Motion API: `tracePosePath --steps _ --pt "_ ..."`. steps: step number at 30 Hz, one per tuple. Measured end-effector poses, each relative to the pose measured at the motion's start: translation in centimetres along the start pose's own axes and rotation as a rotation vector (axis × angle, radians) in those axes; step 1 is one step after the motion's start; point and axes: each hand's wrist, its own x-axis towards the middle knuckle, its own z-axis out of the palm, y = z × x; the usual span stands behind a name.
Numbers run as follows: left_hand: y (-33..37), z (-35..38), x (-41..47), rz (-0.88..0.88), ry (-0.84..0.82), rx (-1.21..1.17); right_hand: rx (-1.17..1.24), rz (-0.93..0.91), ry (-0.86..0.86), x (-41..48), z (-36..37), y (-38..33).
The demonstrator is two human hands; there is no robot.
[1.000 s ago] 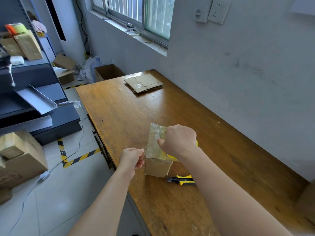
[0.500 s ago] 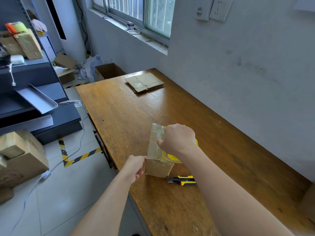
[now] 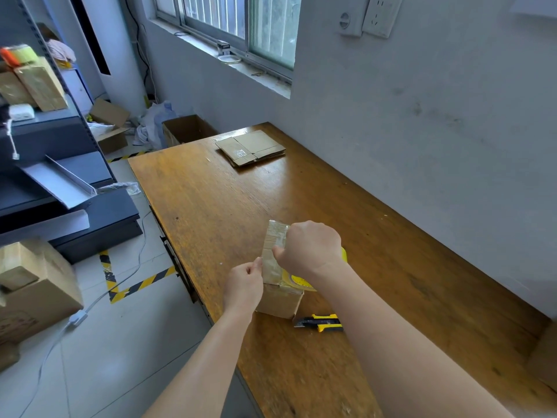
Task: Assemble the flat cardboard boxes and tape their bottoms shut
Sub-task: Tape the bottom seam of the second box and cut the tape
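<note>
A small assembled cardboard box [image 3: 278, 300] stands near the left edge of the wooden table [image 3: 391, 267], its top face covered by shiny clear tape. My right hand [image 3: 310, 251] lies over the box and grips a yellow tape roll [image 3: 301, 282], mostly hidden under the palm. My left hand [image 3: 244, 285] is at the box's left side with thumb and forefinger pinched at the tape's edge. A stack of flat cardboard boxes [image 3: 251, 147] lies at the far end of the table.
A yellow and black utility knife [image 3: 321, 322] lies just in front of the box. An open carton [image 3: 185, 129] stands on the floor beyond the table. Dark shelving [image 3: 45, 164] with boxes is at the left, and a white cable [image 3: 90, 306] crosses the floor.
My left hand dropped below the table edge, then rose back to the box's left side and now pinches at the tape. My right hand has stayed on the box with the roll.
</note>
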Motion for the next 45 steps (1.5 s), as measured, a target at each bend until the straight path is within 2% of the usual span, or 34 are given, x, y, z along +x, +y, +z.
tracePosePath --steps 5,8,12,15,20,34,40,45 --pt "0.5 -0.1 0.6 -0.029 -0.062 -0.032 0.095 0.009 -0.05 0.3 -0.1 0.9" --pt "0.7 -0.1 1.0 -0.028 -0.084 -0.032 0.322 0.086 -0.161 0.6 -0.1 3.2" --pt "0.9 -0.1 0.8 0.063 -0.076 0.084 0.532 0.101 -0.144 -0.2 0.2 5.3" --pt "0.9 0.0 0.7 0.151 -0.007 0.239 0.518 0.103 -0.082 -1.0 0.1 5.3" --pt "0.6 0.2 0.7 0.195 0.024 0.303 0.34 0.198 -0.149 -2.2 2.2 7.5" --pt "0.2 0.1 0.9 0.155 -0.046 0.167 0.407 0.258 -0.114 -3.5 7.1 7.9" --pt "-0.1 0.5 0.5 0.202 0.042 0.279 0.379 0.273 -0.075 -4.3 8.4 6.7" --pt "0.2 0.9 0.0 0.2 -0.103 0.213 0.297 0.259 -0.133 -4.0 7.8 5.7"
